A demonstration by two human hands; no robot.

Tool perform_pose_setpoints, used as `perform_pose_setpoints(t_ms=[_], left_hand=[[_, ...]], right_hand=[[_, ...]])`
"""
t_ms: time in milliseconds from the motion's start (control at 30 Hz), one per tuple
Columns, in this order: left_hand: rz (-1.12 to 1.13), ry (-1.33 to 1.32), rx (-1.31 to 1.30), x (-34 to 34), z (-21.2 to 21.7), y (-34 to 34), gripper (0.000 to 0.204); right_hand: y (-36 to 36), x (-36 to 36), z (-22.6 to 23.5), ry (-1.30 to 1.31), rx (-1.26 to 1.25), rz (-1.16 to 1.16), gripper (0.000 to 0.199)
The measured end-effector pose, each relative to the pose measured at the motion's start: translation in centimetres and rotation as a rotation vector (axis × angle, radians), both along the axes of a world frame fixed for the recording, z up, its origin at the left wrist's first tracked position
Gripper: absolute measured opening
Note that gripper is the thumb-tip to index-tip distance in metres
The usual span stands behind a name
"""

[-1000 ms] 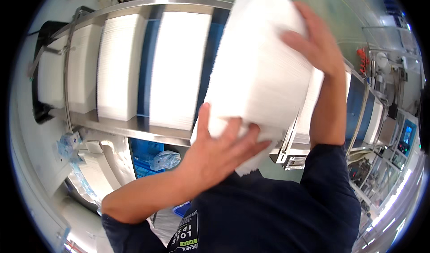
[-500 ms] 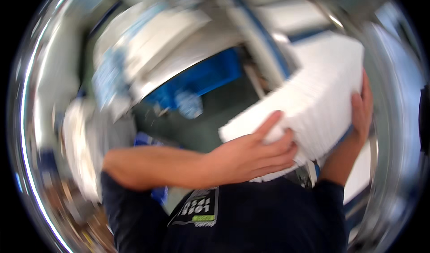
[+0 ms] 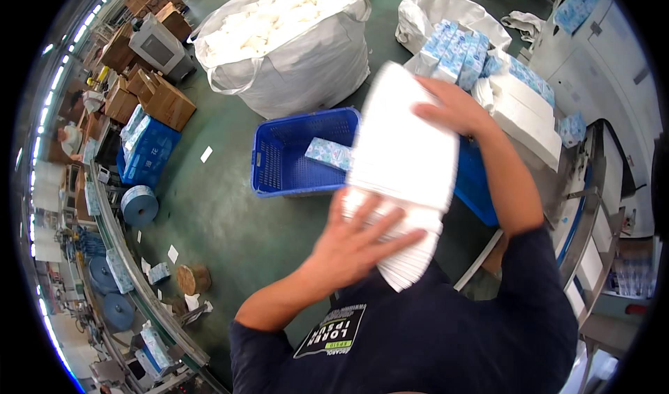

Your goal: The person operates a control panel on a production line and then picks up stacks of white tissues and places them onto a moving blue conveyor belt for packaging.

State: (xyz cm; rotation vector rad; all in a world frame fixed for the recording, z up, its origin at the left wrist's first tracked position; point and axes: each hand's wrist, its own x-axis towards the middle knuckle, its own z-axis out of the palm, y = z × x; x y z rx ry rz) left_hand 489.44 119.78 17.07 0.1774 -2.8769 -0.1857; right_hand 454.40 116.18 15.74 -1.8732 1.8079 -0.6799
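A long stack of folded white paper tissues (image 3: pixel 404 146) slants across the front of my body, held up between both hands. My left hand (image 3: pixel 352 244) grips its near part with the fingers spread over the layers. Near the far end, my right hand (image 3: pixel 453 108) clasps the stack from the right side, slightly smeared by motion. Towards the near end the layers fan out at an angle. Behind the stack, a blue plastic basket (image 3: pixel 279 125) stands on the floor, partly hidden by it. One blue-and-white tissue pack (image 3: pixel 327 153) lies in that basket.
A big white bulk bag (image 3: pixel 300 73) full of white scraps stands ahead. At the right, several tissue packs (image 3: pixel 453 52) and a white stack (image 3: pixel 519 115) lie beside machinery. A curved conveyor (image 3: pixel 150 296) runs along the left. Paper scraps and a brown roll (image 3: pixel 193 279) lie on the floor.
My view has swung away from the machine towards the floor and bulk bag. Both hands still hold the stack, which now sits closer to the middle and points away from me.
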Motion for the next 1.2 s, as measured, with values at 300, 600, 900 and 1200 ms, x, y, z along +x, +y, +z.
perform_pose_setpoints(t_ms=[300,600,900,1200], left_hand=[[0.872,-0.093,-0.732,-5.0,5.4,-39.9,0.086],[0.451,-0.154,0.396,-10.1,-26.3,-35.4,0.067],[0.024,-0.406,1.041,-23.6,-33.8,-26.0,0.055],[-0.155,-0.473,1.329,-49.5,-21.0,-17.4,0.063]], right_hand=[[-37.2,7.1,7.5,0.109,-0.909,-0.342,0.065],[-9.1,1.8,-23.5,-0.428,0.003,-0.168,0.060],[27.4,-10.2,-24.8,-0.275,0.141,-1.673,0.047],[39.0,-19.3,-27.3,-1.005,-0.254,-2.052,0.028]])
